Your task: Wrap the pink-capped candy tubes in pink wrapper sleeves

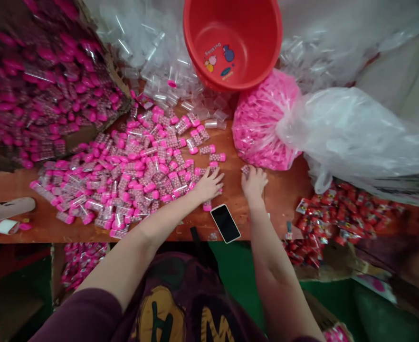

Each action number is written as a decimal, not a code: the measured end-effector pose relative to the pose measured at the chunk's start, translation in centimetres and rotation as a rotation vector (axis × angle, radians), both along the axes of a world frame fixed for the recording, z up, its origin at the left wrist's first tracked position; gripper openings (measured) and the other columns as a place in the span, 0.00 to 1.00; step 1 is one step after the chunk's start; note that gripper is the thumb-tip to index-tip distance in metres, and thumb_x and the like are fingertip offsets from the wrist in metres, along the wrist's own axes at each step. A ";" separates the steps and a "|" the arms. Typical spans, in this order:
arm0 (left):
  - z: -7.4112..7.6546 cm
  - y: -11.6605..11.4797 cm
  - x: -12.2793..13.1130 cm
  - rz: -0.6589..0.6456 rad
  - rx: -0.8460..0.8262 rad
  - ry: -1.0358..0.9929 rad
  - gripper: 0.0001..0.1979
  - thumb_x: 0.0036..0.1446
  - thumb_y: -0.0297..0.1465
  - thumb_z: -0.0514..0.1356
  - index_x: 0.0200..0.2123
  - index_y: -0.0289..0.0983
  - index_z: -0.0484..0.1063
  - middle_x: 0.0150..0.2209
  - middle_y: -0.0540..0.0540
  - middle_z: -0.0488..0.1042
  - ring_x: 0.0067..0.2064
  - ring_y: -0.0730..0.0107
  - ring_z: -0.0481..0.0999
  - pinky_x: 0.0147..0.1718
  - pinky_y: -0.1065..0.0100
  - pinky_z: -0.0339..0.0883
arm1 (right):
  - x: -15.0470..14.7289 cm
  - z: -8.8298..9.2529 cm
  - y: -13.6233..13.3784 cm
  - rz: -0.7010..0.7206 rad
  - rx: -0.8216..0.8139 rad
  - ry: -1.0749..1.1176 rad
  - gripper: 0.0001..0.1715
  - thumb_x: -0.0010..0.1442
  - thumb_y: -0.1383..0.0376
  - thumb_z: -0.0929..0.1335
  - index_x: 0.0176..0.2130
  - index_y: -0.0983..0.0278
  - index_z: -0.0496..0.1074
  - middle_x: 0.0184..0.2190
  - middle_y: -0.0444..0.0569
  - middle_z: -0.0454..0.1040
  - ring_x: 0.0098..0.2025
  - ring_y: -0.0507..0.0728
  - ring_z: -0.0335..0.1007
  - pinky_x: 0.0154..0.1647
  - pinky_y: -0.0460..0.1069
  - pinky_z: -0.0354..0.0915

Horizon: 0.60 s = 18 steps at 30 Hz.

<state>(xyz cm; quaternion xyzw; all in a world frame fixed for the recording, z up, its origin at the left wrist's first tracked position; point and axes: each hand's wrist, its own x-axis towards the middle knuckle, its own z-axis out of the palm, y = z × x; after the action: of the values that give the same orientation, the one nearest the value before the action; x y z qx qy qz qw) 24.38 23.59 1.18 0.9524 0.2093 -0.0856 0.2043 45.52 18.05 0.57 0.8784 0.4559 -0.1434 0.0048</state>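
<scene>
A wide heap of small clear bottles (pixel 138 171), filled with pinkish beads and capped in bright pink, covers the left half of the wooden table (pixel 231 183). My left hand (pixel 208 185) lies at the heap's right edge, fingers spread over a few of these bottles. Across a short gap, my right hand (pixel 255 184) has its fingers bent down at the tabletop. A bead-filled bottle (pixel 245 169) shows at its thumb side, partly covered by the fingers. Between my forearms lies a phone (pixel 225 223) with a dark screen.
A red bucket (pixel 233 42) and a knotted bag of pink caps (pixel 266 121) stand behind my hands. Clear empty tubes (pixel 166 76) lie at the back. Red packets (pixel 341 213) are piled right; a carton of filled bottles (pixel 45 85) leans in at upper left.
</scene>
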 end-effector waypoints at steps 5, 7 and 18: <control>-0.3 3.0 -2.4 0.118 0.118 0.045 0.20 0.72 0.34 0.57 0.58 0.32 0.81 0.72 0.35 0.68 0.74 0.39 0.62 0.72 0.35 0.54 | 0.8 -2.0 -1.6 -0.014 0.224 0.005 0.27 0.72 0.59 0.62 0.63 0.68 0.73 0.60 0.68 0.72 0.59 0.72 0.65 0.58 0.66 0.64; 0.4 3.5 -3.2 0.275 0.159 0.077 0.19 0.72 0.36 0.57 0.51 0.29 0.83 0.61 0.30 0.78 0.66 0.40 0.71 0.69 0.36 0.58 | -0.5 -2.9 -0.2 0.104 0.392 0.069 0.24 0.72 0.60 0.61 0.59 0.67 0.75 0.57 0.66 0.74 0.58 0.69 0.67 0.60 0.65 0.64; 2.0 15.5 0.8 0.500 0.296 -0.044 0.28 0.73 0.43 0.54 0.68 0.33 0.71 0.76 0.31 0.61 0.78 0.35 0.54 0.73 0.28 0.46 | -6.2 -7.6 8.3 0.044 0.480 0.154 0.30 0.72 0.59 0.59 0.64 0.67 0.74 0.65 0.67 0.71 0.66 0.71 0.63 0.63 0.68 0.61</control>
<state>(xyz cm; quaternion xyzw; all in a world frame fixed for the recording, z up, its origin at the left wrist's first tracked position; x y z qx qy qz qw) 25.20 39.08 3.18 0.8923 0.4434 0.0193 0.0825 39.35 26.38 -6.98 0.8306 0.4951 -0.0973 -0.2356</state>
